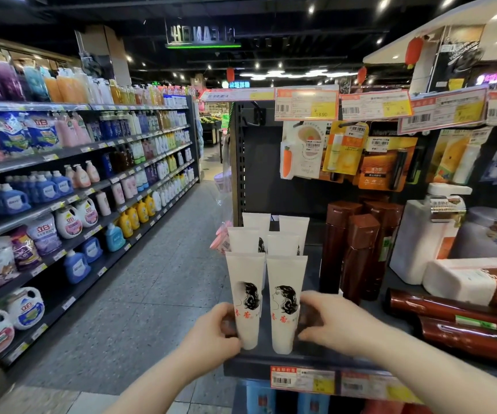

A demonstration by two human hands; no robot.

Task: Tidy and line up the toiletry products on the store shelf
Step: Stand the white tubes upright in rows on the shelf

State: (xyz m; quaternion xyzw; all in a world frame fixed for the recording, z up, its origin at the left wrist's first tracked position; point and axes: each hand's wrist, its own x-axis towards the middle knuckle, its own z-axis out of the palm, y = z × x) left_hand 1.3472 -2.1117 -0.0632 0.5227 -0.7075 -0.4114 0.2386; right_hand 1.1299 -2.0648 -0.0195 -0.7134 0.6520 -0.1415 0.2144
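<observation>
Several white tubes with a black-haired head print stand cap-down in two rows at the left end of a dark shelf [310, 358]. My left hand [211, 333] grips the front left tube [245, 297] low on its left side. My right hand [331, 322] holds the front right tube [286, 300] from its right side. More white tubes [283, 243] stand behind these two. Brown upright bottles [357, 249] stand to the right of the tubes, and two brown bottles [456, 327] lie on their sides at the right.
A white pump bottle [420, 234], a grey jar [489, 231] and a white-and-brown box [474, 279] crowd the shelf's right. Hanging lip-balm packs [342, 150] and price tags [307, 104] are above. An aisle floor [151, 279] and detergent shelves [62, 189] lie to the left.
</observation>
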